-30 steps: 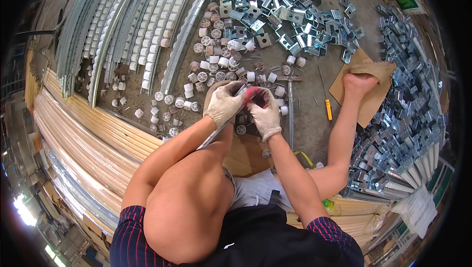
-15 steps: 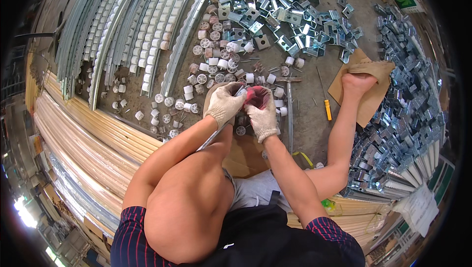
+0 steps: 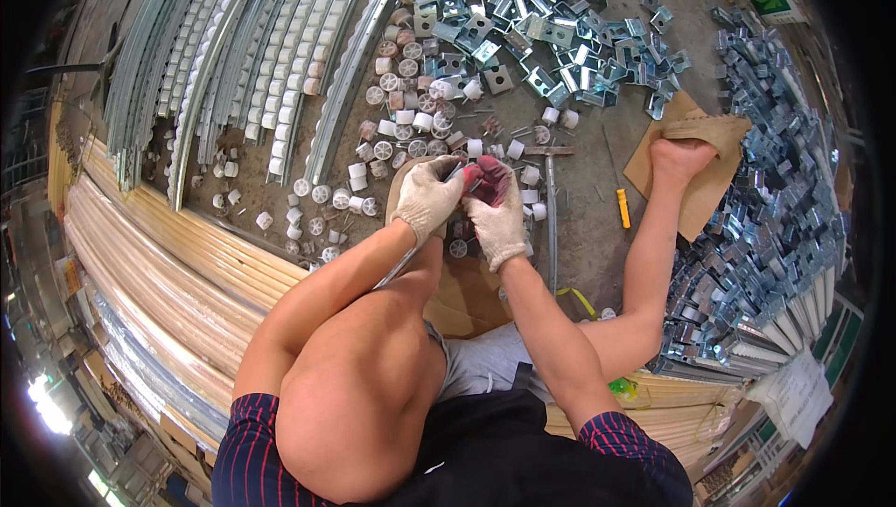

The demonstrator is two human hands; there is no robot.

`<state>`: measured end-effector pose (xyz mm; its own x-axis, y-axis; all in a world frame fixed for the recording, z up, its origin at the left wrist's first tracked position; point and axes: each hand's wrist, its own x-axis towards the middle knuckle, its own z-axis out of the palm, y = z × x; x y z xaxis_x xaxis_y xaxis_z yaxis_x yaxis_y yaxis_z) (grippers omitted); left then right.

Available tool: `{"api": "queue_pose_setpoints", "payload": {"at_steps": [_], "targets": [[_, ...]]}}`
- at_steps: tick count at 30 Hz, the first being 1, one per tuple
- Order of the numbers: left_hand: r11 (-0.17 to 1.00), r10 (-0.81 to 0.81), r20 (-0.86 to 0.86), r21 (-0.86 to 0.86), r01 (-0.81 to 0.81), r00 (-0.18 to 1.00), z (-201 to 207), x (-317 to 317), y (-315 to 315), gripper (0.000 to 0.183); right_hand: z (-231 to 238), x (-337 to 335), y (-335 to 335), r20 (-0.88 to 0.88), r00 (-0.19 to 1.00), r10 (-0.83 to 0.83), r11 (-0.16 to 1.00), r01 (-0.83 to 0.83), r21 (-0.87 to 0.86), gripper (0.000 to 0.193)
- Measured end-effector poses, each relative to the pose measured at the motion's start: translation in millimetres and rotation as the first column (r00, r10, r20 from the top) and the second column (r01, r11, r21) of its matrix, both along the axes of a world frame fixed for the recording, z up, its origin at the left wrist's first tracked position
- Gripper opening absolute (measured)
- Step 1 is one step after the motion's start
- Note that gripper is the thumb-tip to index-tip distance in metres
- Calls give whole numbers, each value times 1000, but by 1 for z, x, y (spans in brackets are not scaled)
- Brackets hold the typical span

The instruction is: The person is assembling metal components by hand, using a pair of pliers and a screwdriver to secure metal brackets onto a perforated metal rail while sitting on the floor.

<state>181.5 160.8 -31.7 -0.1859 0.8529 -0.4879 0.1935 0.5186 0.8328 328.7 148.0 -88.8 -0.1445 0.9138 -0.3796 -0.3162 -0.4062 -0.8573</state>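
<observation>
My left hand (image 3: 425, 197), in a cream work glove, is closed round the end of a narrow grey metal rail (image 3: 396, 270). The rail runs back beneath my left forearm, beside my raised knee. At that end, the fingers of my right hand (image 3: 497, 218), gloved in cream with red fingertips, are bent together and meet the left fingers. Whatever the right fingers pinch is mostly covered by the glove. White plastic rollers (image 3: 422, 122) lie scattered on the floor just beyond both hands. A hammer (image 3: 551, 213) rests right of my right hand.
Long metal rails fitted with white rollers (image 3: 285, 87) lie at the far left. Bent metal brackets (image 3: 532, 31) are heaped at the back, with more brackets (image 3: 747, 208) along the right. A yellow-handled tool (image 3: 623, 208) and cardboard (image 3: 695, 194) lie near my right foot. Wrapped bundles (image 3: 168, 246) border the left.
My right fingers have shifted slightly up and turned over the rail's end. A small light piece seen between the hands earlier is now covered. My left hand has barely moved.
</observation>
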Motion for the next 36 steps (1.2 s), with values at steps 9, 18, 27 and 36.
{"api": "queue_pose_setpoints", "payload": {"at_steps": [9,18,27,36], "targets": [[894,-440,-136,-159,419,888,10,-35,0,80,30,25,13,-32,996,89,996,-88,14,61],[910,-210,184,-323,261,960,25,-45,15,65,35,84,189,996,43,75,927,-371,-54,48],[929,-272,28,-254,270,962,1,-42,1,74,20,58,209,992,99,78,995,-69,-72,63],[946,-80,275,-282,160,958,-14,-44,-3,61,9,71,136,518,848,110,986,-159,51,39]]}}
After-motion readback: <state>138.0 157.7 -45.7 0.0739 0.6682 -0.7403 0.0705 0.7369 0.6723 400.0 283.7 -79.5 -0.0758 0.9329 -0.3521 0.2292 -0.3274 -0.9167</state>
